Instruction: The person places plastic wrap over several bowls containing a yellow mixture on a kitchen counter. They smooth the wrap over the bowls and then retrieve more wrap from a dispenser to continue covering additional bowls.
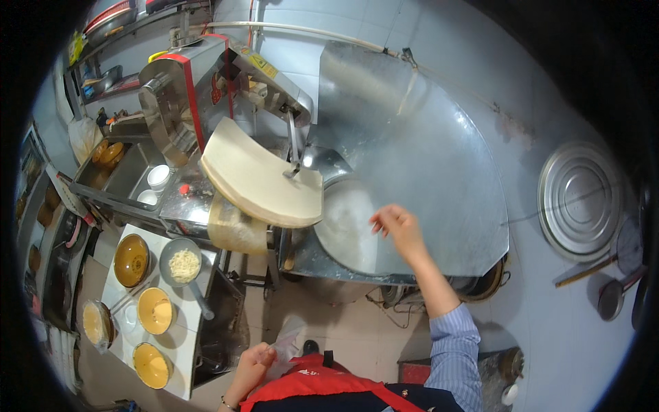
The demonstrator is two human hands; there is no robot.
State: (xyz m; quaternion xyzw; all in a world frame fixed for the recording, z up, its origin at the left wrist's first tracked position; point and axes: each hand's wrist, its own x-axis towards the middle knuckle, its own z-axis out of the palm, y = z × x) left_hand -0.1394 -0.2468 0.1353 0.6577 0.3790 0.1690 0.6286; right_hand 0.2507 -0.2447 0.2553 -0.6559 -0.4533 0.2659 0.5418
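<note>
My right hand (399,229) hangs above the right side of a large round pot (342,219) of cloudy, steaming liquid. Its fingers are loosely bent and apart, somewhat blurred, with nothing visible in them. Low in front of my red apron (319,383), my left hand (255,363) grips a clear plastic bag (288,342); what the bag contains is unclear. A thick curved slab of pale dough (257,177) rests tilted on a steel noodle-slicing machine (206,98), its lower right end beside the pot's rim. A metal arm from the machine reaches down onto the slab.
A white-topped table (180,355) at left carries several yellow-brown bowls (154,311) and a grey long-handled strainer (198,293) of pale noodle pieces (184,267). Behind it, a steel sink (131,175) holds white bowls. A sheet-metal splashguard (437,170) surrounds the pot's back and right.
</note>
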